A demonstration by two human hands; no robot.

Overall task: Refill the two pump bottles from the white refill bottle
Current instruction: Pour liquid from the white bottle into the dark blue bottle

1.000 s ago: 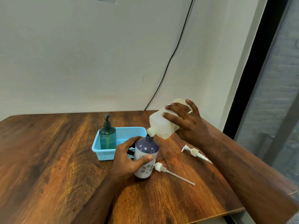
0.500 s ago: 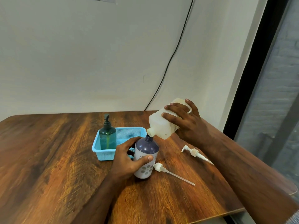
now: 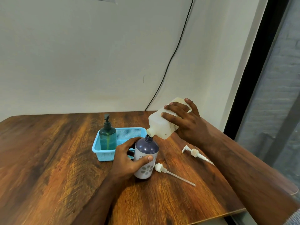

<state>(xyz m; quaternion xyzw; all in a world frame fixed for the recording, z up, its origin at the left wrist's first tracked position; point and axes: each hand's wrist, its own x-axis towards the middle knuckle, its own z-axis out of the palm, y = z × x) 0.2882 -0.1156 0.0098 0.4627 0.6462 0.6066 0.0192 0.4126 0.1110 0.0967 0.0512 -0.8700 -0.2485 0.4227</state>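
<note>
While the right hand (image 3: 190,125) tips the squarish, translucent white plastic refill bottle (image 3: 160,125) steeply, fingers spread and wrapped over its upper face, its short neck hangs just above the open mouth of the round purple pump bottle with a pale flower-printed band (image 3: 146,157). That seems the point of the pose: spout lined up over the narrow opening so the liquid drops straight in. The left hand (image 3: 128,161) grips the purple bottle around its middle, thumb across the front, evidently to keep it upright on the dark-grained wooden table (image 3: 48,168) during the pour.

Two white pump heads with long dip tubes lie on the table out of the way, one just beside the purple bottle's base (image 3: 172,173), the other further right (image 3: 196,154) near the right forearm. The dark green translucent pump bottle (image 3: 107,138) stands in the light blue perforated plastic basket (image 3: 129,135) with its pump on; I would guess it is either done or waiting.

Against a second ago, almost nothing has changed: both grips are the same, and the refill bottle sits at much the same tilt, perhaps a shade steeper.
</note>
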